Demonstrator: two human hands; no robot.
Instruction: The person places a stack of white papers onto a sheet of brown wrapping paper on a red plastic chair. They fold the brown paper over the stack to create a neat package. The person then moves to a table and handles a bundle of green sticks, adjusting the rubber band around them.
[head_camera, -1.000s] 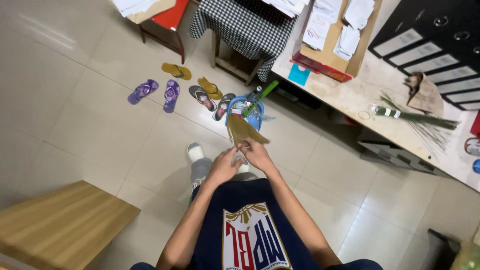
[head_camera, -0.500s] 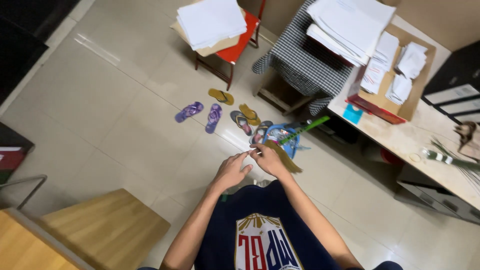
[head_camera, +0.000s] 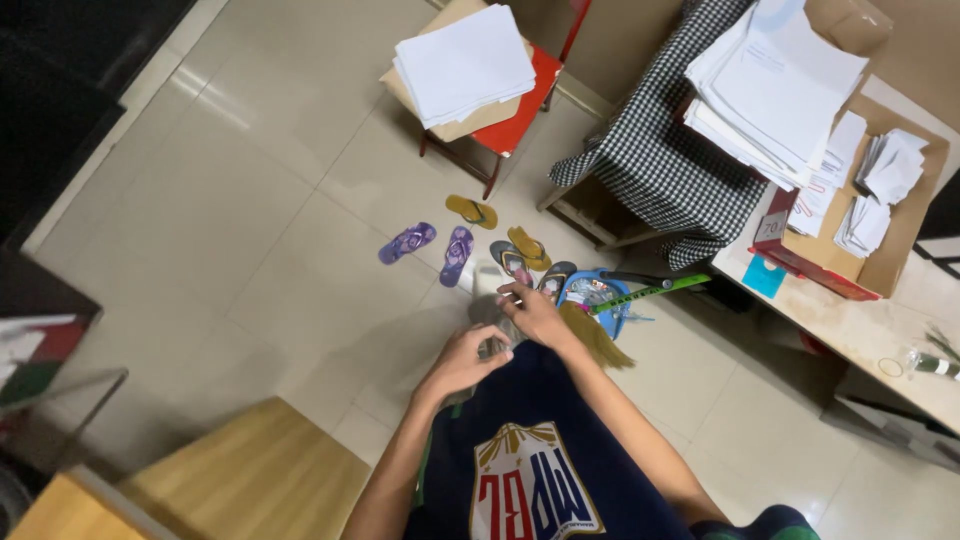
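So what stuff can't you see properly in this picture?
- What the left hand and right hand hold: head view, blurred, fingers cover it.
- The tan strip by the right wrist: motion blur, its kind unclear.
- Contents of the blue basket: too small, partly behind the right hand.
- The grey sandals: partly hidden by the hands.
- The small bottle on the table: cut off by the right edge.

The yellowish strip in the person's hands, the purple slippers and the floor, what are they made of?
The yellowish strip by the right hand looks like dried leaf or straw, matte and fibrous, though blur leaves it open. The purple slippers look like soft rubber or foam, thin and flat. The floor is glossy pale tile: grout lines and a bright sheen show.
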